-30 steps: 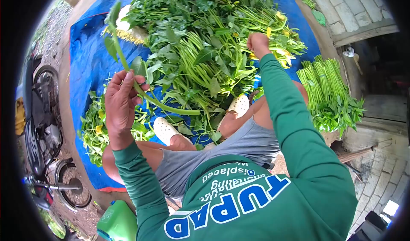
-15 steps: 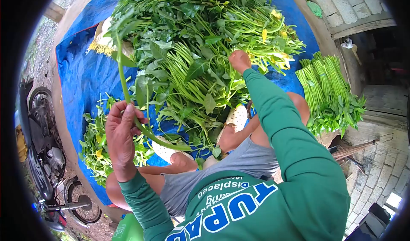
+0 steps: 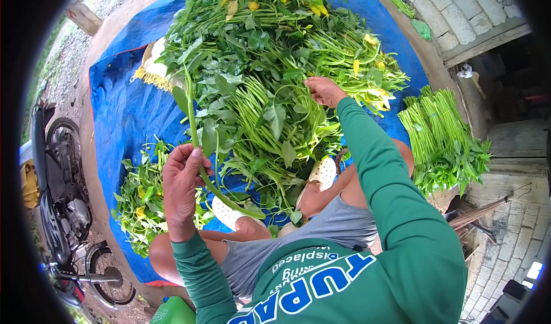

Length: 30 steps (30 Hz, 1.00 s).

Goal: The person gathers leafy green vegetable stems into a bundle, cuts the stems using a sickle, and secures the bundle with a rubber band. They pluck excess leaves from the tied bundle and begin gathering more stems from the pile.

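Observation:
My left hand pinches a long, thick green water spinach stem between thumb and fingers. Its leafy end points up over the pile, and its bare lower end curves down toward my knees. At the right side of the big water spinach pile, my right hand has its fingers closed on what looks like a thin water spinach stem; the fingertips are partly hidden. Directly below my hands, pale stems lie bunched together among dark leaves.
A blue tarp lies under the greens. Loose trimmings rest at the left, and upright bundles stand at the right. My dotted shoes border the pile. A motorcycle is at far left, a block wall at upper right.
My right hand has shifted slightly down, and its fingers now point left with a thin stem at them. My left hand has moved slightly right and down in view, still holding its stem.

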Tool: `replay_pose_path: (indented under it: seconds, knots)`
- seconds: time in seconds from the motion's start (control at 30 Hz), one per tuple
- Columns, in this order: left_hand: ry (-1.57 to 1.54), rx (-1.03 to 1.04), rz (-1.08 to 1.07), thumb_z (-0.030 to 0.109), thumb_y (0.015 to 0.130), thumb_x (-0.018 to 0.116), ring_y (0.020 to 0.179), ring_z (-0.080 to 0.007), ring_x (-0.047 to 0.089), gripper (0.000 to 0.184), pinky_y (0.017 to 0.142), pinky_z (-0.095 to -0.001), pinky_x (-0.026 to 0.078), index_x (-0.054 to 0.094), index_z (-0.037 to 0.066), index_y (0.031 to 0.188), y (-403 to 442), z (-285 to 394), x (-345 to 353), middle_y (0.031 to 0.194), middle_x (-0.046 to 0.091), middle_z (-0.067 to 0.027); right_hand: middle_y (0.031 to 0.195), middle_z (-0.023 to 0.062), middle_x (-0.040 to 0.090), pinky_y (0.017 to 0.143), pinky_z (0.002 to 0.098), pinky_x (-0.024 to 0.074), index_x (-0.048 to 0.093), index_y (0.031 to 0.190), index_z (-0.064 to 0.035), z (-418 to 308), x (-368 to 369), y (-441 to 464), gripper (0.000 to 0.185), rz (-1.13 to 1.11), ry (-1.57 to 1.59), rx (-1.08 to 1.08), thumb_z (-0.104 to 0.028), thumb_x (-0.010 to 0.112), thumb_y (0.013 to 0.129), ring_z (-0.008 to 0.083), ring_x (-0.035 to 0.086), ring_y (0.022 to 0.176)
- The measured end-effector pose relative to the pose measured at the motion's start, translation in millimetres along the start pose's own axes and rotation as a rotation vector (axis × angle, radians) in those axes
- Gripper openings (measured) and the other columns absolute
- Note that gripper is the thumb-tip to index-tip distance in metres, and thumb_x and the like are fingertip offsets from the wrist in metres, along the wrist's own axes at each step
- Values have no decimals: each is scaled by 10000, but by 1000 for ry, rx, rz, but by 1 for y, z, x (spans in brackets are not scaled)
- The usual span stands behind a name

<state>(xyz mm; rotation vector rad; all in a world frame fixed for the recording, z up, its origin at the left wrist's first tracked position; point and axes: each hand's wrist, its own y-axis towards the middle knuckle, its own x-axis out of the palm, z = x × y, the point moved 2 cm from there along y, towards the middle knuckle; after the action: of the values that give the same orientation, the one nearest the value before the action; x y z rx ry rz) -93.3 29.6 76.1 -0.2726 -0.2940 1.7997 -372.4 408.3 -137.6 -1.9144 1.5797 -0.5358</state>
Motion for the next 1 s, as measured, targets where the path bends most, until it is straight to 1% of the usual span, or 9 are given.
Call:
replay_pose_path:
  seconds: [0.2, 0.3, 0.33, 0.57, 0.6, 0.7, 0.73, 0.83, 1.0]
  knots:
    - [-28, 37, -7, 316, 1097, 673, 779, -92, 691, 258, 596, -206, 467, 658, 70, 1174, -7, 4, -10, 919, 733, -18, 971, -75, 711, 633, 235, 456, 737, 1230, -163, -73, 32, -84, 243, -120, -101, -438, -302, 755, 1032, 30, 562, 774]
    - [-65, 89, 11, 313, 1102, 664, 789, -93, 700, 258, 596, -205, 467, 646, 72, 1193, -13, 11, -13, 935, 743, -21, 966, -70, 716, 651, 221, 468, 731, 1328, -138, -104, 62, -154, 315, -185, -6, -397, -294, 726, 1055, 33, 555, 768]
    - [-75, 101, 14, 312, 1108, 654, 800, -95, 709, 260, 597, -211, 474, 635, 73, 1213, -13, 9, -15, 953, 749, -23, 999, -55, 732, 667, 220, 483, 723, 1384, -122, -111, 68, -172, 356, -129, -106, -466, -293, 701, 1073, 30, 592, 809]
    - [-47, 195, 65, 282, 1113, 640, 798, -82, 695, 231, 598, -214, 469, 630, 79, 1223, -18, 2, -27, 962, 739, -12, 1031, 0, 777, 815, 244, 541, 771, 1246, -42, -130, 118, -249, 261, -261, -104, -857, -212, 725, 1054, 72, 690, 895]
    - [-67, 223, 80, 281, 1110, 642, 799, -82, 690, 224, 605, -221, 474, 635, 82, 1214, -20, 1, -30, 962, 732, -4, 1054, 23, 784, 840, 251, 555, 780, 1198, -15, -127, 130, -251, 220, -336, 72, -845, -144, 756, 1022, 85, 699, 912]
    - [-70, 275, 126, 278, 1107, 647, 807, -83, 691, 218, 612, -225, 479, 639, 83, 1203, -27, 0, -34, 966, 727, 0, 1045, 30, 786, 850, 252, 564, 785, 1178, 4, -122, 149, -238, 221, -320, 33, -863, -100, 792, 982, 80, 698, 925]
    - [-82, 245, 152, 279, 1104, 652, 817, -81, 692, 218, 624, -226, 484, 644, 82, 1197, -29, 3, -34, 971, 727, 2, 1037, 17, 783, 838, 241, 562, 792, 1146, 4, -122, 143, -246, 197, -154, -297, -999, -67, 805, 962, 72, 691, 916]
    - [-95, 298, 169, 273, 1093, 672, 836, -83, 692, 220, 636, -226, 489, 648, 74, 1184, -34, 1, -37, 959, 724, 2, 1010, 26, 788, 787, 244, 549, 790, 1123, 23, -107, 159, -240, 215, -233, 52, -879, -91, 821, 944, 64, 679, 877]
    - [-37, 348, 208, 235, 1074, 702, 843, -86, 683, 291, 656, -234, 497, 699, 23, 1275, -38, 5, -33, 971, 735, -3, 941, 52, 785, 731, 290, 554, 796, 1096, 26, -92, 163, -243, 278, -16, -244, -867, -165, 848, 902, 78, 677, 820]
